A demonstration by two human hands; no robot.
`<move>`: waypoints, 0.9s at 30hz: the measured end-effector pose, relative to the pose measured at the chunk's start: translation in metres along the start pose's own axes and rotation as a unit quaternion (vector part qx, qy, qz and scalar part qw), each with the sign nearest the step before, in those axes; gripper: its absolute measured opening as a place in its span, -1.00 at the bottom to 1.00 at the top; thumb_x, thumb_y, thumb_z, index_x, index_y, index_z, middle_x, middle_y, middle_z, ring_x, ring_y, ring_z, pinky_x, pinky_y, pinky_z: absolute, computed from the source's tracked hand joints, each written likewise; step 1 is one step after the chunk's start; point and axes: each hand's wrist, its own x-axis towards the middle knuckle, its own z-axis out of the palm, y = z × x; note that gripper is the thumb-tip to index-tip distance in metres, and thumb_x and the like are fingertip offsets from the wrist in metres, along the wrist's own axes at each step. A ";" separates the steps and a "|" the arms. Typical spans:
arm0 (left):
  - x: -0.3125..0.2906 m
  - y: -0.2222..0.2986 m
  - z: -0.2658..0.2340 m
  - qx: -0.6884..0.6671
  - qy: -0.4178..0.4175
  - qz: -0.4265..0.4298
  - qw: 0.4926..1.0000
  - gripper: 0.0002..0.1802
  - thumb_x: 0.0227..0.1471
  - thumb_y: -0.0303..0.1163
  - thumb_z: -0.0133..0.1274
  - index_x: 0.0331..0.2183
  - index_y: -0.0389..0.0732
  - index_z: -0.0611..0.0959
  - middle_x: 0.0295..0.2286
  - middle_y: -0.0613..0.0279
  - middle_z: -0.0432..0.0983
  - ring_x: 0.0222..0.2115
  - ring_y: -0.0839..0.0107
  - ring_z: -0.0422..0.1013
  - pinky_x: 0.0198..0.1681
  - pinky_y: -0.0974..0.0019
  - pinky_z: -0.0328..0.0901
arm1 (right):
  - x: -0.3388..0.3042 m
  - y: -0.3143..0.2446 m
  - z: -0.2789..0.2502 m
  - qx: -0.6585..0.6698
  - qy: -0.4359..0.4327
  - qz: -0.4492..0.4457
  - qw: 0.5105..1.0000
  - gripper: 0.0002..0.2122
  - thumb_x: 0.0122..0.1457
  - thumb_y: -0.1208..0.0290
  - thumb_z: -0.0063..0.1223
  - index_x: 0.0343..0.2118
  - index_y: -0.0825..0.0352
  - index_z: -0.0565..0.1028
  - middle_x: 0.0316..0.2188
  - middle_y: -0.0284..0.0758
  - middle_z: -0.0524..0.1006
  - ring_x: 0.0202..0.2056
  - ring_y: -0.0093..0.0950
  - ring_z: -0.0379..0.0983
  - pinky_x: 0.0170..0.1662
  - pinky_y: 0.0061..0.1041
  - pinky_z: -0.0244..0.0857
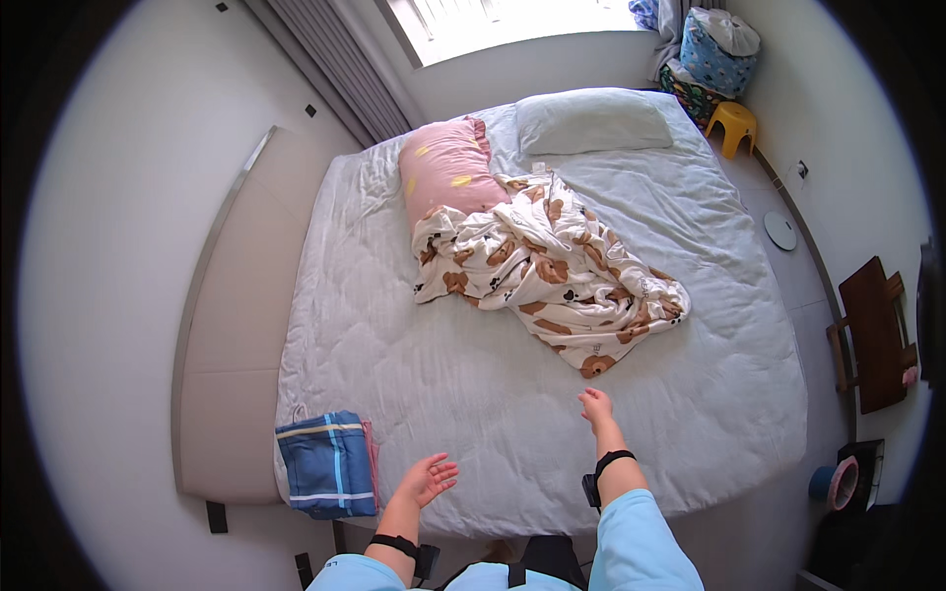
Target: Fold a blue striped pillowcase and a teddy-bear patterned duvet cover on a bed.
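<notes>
A crumpled white blanket (552,261) with brown bear prints lies across the middle of the bed (443,384), one corner pointing toward me. My right hand (595,405) is just short of that corner, apart from it, with loosely bent fingers and nothing visible in them. Lower and to the left, my left hand (430,480) hovers over the near part of the bed, palm partly turned up, fingers spread and empty. Left of it sits a folded blue striped cloth (330,465) at the bed's near left corner.
A pink pillow (448,169) touches the blanket's far left end; a pale pillow (593,122) lies at the far edge. The padded headboard (232,325) stands left. Along the right wall are a yellow stool (732,128), a round white scale (779,231) and a brown wooden table (873,335).
</notes>
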 end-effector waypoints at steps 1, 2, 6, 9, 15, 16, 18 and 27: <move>0.001 0.005 -0.007 -0.054 0.040 0.051 0.996 -0.70 0.02 -0.27 -0.05 -0.21 -0.20 0.49 -0.30 0.08 0.43 -0.26 0.25 0.38 -0.21 0.17 0.30 | -0.002 -0.014 0.012 0.047 0.027 0.012 0.998 -0.49 -0.06 0.36 0.05 0.02 0.27 0.24 -0.26 -0.37 0.41 -0.31 -0.53 0.35 -0.40 -0.48 0.30; 0.004 0.010 -0.012 -0.106 0.075 0.101 0.986 -0.76 0.02 -0.30 -0.06 -0.25 -0.19 0.50 -0.38 0.12 0.44 -0.32 0.29 0.40 -0.25 0.16 0.31 | -0.003 -0.028 0.019 0.094 0.058 0.025 0.994 -0.44 -0.06 0.37 0.05 0.07 0.26 0.19 -0.23 -0.37 0.39 -0.29 -0.53 0.33 -0.41 -0.46 0.29; 0.027 0.022 0.012 -0.121 0.074 0.088 0.986 -0.76 0.01 -0.31 -0.04 -0.27 -0.22 0.50 -0.49 0.16 0.45 -0.40 0.30 0.40 -0.25 0.18 0.32 | 0.028 -0.051 0.006 0.337 0.109 0.047 0.934 -0.49 -0.01 0.31 0.07 0.00 0.25 0.18 -0.23 -0.35 0.35 -0.27 -0.50 0.31 -0.42 -0.45 0.27; 0.028 0.021 0.040 -0.156 0.004 0.047 0.987 -0.75 0.01 -0.33 -0.04 -0.24 -0.23 0.49 -0.47 0.16 0.45 -0.40 0.31 0.40 -0.25 0.19 0.33 | 0.047 -0.068 0.007 0.453 0.096 0.064 0.884 -0.75 0.04 0.26 0.06 -0.29 0.23 0.32 -0.39 -0.39 0.40 -0.46 -0.57 0.35 -0.51 -0.56 0.27; 0.032 0.019 0.064 -0.112 -0.030 0.034 0.993 -0.72 0.03 -0.33 -0.08 -0.20 -0.24 0.47 -0.43 0.15 0.44 -0.37 0.32 0.39 -0.24 0.22 0.33 | 0.063 -0.108 0.010 0.384 -0.029 0.075 0.920 -0.83 0.07 0.35 -0.04 -0.64 0.15 0.32 -0.76 -0.59 0.26 -0.77 -0.73 0.15 -0.71 -0.72 0.15; 0.032 0.016 0.064 -0.116 -0.034 0.034 0.992 -0.72 0.03 -0.33 -0.08 -0.20 -0.24 0.47 -0.43 0.15 0.44 -0.37 0.32 0.39 -0.24 0.22 0.33 | 0.059 -0.110 0.014 0.384 0.005 0.092 0.919 -0.83 0.04 0.36 -0.11 -0.66 0.14 0.31 -0.77 -0.59 0.24 -0.77 -0.73 0.12 -0.71 -0.68 0.14; 0.028 0.014 0.061 -0.109 -0.013 0.046 0.993 -0.73 0.04 -0.32 -0.09 -0.21 -0.24 0.48 -0.43 0.16 0.46 -0.37 0.31 0.40 -0.23 0.22 0.32 | 0.037 -0.109 0.018 0.312 0.022 0.060 0.948 -0.84 -0.05 0.36 -0.14 -0.72 0.17 0.29 -0.77 -0.53 0.23 -0.76 -0.65 0.13 -0.68 -0.61 0.11; 0.011 -0.014 0.086 -0.098 -0.151 -0.041 0.983 -0.59 0.12 -0.08 -0.25 -0.18 -0.19 0.46 -0.27 0.06 0.44 -0.24 0.24 0.38 -0.16 0.17 0.28 | -0.200 -0.096 0.039 0.175 -0.289 -0.192 0.921 -0.89 -0.03 0.56 -0.11 -0.65 0.31 0.35 -0.59 -0.50 0.32 -0.53 -0.67 0.21 -0.46 -0.67 0.11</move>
